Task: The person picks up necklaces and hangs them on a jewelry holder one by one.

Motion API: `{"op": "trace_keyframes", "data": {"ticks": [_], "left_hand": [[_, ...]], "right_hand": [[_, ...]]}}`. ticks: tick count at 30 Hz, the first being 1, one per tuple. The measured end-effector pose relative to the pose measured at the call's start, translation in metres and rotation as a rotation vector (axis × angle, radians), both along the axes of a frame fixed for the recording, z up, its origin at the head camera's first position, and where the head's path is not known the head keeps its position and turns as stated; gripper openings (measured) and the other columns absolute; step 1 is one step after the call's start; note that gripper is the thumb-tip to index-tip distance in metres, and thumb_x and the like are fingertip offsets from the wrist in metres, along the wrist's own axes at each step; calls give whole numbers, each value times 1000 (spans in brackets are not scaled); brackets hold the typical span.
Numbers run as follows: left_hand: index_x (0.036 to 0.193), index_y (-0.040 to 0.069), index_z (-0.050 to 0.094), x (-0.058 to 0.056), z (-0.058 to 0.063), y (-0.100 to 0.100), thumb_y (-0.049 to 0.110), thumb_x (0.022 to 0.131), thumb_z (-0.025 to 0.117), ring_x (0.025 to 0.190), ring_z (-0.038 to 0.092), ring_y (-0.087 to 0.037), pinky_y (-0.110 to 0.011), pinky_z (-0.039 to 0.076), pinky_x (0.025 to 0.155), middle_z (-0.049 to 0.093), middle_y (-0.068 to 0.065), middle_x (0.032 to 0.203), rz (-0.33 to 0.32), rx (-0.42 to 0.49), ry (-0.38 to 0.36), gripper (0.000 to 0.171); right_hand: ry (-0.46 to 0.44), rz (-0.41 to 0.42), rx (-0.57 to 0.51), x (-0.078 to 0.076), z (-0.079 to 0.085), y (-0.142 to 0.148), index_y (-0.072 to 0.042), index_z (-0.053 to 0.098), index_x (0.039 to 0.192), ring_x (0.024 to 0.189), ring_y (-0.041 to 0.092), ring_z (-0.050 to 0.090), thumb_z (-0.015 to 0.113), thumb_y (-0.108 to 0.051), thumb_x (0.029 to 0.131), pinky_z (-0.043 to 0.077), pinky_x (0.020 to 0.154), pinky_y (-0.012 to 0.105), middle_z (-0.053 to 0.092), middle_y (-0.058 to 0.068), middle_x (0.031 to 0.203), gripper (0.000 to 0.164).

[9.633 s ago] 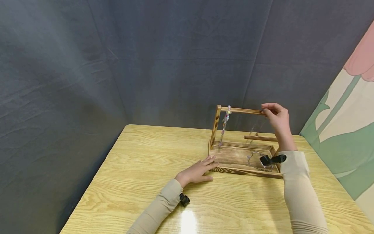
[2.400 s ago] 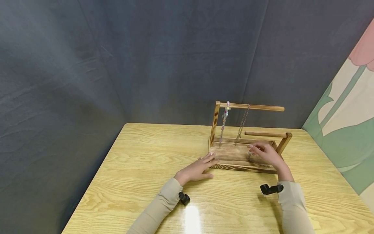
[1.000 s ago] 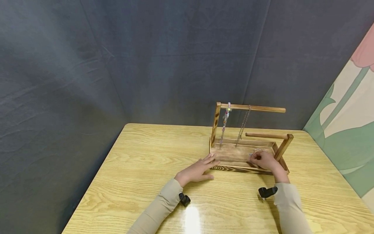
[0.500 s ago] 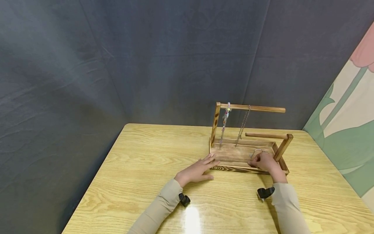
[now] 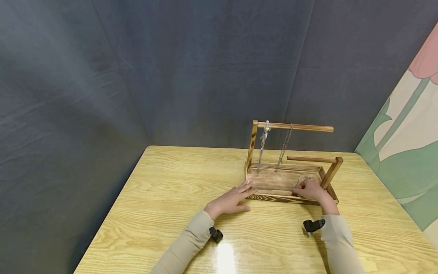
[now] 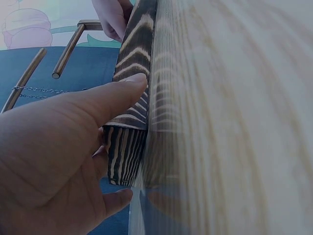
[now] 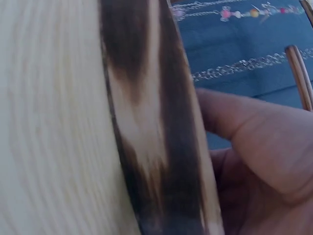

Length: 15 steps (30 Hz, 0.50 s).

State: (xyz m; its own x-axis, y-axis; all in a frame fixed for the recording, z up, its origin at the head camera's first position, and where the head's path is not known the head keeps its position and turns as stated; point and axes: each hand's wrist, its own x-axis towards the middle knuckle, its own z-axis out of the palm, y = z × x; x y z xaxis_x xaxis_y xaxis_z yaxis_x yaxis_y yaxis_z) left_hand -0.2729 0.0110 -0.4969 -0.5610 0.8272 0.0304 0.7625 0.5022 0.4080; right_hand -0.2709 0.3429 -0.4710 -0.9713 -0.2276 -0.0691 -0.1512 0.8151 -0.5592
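My left hand rests against the front left corner of a wooden tray, fingers fairly straight. In the left wrist view the thumb lies along the tray's front wall. Over that tray's front right wall reaches my right hand, its thumb and fingertips bent together at a thin silvery necklace lying inside. The fingertips are partly hidden behind the wall in the right wrist view. A beaded necklace and a chain necklace hang from the upper bar.
A lower bar on a right-hand post juts leftward over the tray's back. The stand sits on a wood-grain table. Behind it hangs a dark curtain, with a painted flower panel at the right.
Earlier my right hand was at the upper bar, where the chain necklace now hangs. It has since come down into the tray, and the necklace there shifts slightly. My left hand stays put.
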Motion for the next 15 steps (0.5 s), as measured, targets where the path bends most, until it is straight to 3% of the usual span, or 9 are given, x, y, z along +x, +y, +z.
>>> {"op": "trace_keyframes", "data": {"ticks": [5,8,12,15], "left_hand": [[150,20,17,0,0,1,39,95,49,144,-2,-21,-55,20,111,-1,-5,157,5,-3,5,67],[150,20,17,0,1,1,38,95,49,144,-2,-22,-55,19,111,-1,-6,157,3,-4,6,67],[150,20,17,1,2,1,38,95,49,144,-2,-21,-55,18,111,-1,-6,157,2,-4,8,66],[150,20,17,1,2,0,38,95,49,144,-3,-21,-55,18,111,-1,-5,157,4,-3,1,66]], "right_hand": [[-39,26,-78,2,5,4,-14,40,55,44,5,22,53,-19,94,27,46,22,28,-7,50,41],[-69,8,-133,4,7,5,-8,47,60,46,6,27,52,-20,94,31,48,24,38,-3,53,37],[-97,8,-214,3,8,6,3,57,75,57,12,49,48,-19,95,44,56,28,57,9,69,31],[-111,17,-284,1,7,7,9,59,89,72,19,60,46,-18,95,52,65,32,63,15,81,30]]}}
